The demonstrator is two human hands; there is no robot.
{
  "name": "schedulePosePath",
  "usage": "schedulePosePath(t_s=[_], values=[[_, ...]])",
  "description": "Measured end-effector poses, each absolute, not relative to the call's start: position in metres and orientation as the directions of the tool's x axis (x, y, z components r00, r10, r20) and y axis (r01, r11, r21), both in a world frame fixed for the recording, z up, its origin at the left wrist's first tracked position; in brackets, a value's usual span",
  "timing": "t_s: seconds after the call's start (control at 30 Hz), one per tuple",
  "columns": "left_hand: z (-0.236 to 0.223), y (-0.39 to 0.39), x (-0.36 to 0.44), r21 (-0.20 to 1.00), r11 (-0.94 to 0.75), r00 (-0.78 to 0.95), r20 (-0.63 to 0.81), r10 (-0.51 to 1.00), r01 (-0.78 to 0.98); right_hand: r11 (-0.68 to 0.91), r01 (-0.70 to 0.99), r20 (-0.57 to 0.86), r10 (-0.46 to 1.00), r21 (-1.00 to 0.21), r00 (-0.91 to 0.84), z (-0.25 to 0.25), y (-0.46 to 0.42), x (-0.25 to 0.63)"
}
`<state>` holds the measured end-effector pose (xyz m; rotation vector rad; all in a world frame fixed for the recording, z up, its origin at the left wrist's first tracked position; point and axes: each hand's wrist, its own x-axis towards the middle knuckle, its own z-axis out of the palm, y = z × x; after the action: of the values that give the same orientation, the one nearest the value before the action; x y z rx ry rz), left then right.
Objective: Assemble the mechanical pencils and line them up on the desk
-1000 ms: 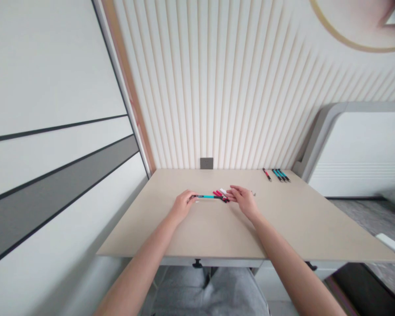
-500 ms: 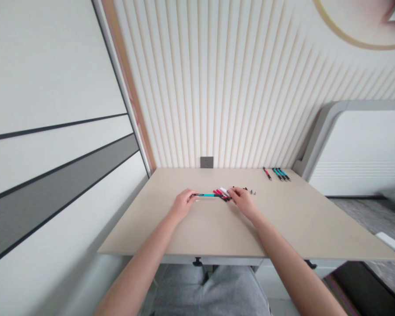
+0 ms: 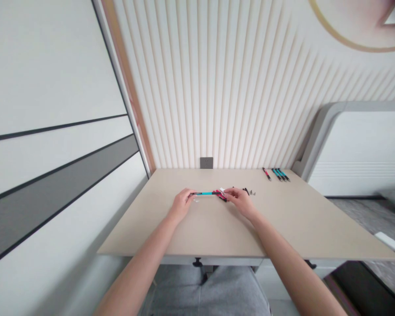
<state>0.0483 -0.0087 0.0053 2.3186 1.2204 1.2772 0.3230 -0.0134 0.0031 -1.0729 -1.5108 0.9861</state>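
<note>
- counter (image 3: 283,228): pale top, view barely shifting from the earlier frames
- far pens (image 3: 278,174): one red, two teal, lying along the back edge, not moving
- left hand (image 3: 182,204): staying in place, thumb and fingers pinching the near end of the teal pen (image 3: 206,193), which is lying across the middle of the counter
- right hand (image 3: 240,202): sliding left since the last frame, fingers curled, no longer spread
- fingertips (image 3: 226,191): reaching the red pens (image 3: 221,196) at the teal pen's far end; can't tell if gripping
- black bits (image 3: 248,192): sitting just beyond the right hand
</note>
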Motion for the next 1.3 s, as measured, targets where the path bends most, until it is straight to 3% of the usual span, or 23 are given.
schedulePosePath(t_s=[0.5,0.7,1.0,1.17,1.3], values=[[0.006,-0.011,0.049,0.53,-0.656,0.349,0.568,0.745,0.538,0.268,0.418,0.232,0.963,-0.868,-0.136,-0.004,-0.017,0.32],[0.008,-0.011,0.049,0.556,-0.631,0.295,0.578,0.761,0.541,0.364,0.33,0.331,0.931,-0.871,-0.152,0.004,-0.022,0.319],[0.008,-0.012,0.05,0.541,-0.651,0.315,0.587,0.746,0.532,0.37,0.438,0.312,0.929,-0.82,-0.199,0.003,-0.023,0.32],[0.008,-0.012,0.049,0.542,-0.645,0.312,0.583,0.75,0.539,0.43,0.456,0.369,0.903,-0.779,-0.22,0.009,-0.028,0.32],[0.01,-0.013,0.049,0.551,-0.653,0.317,0.586,0.746,0.52,0.393,0.37,0.261,0.896,-0.842,-0.358,0.018,-0.035,0.321]])
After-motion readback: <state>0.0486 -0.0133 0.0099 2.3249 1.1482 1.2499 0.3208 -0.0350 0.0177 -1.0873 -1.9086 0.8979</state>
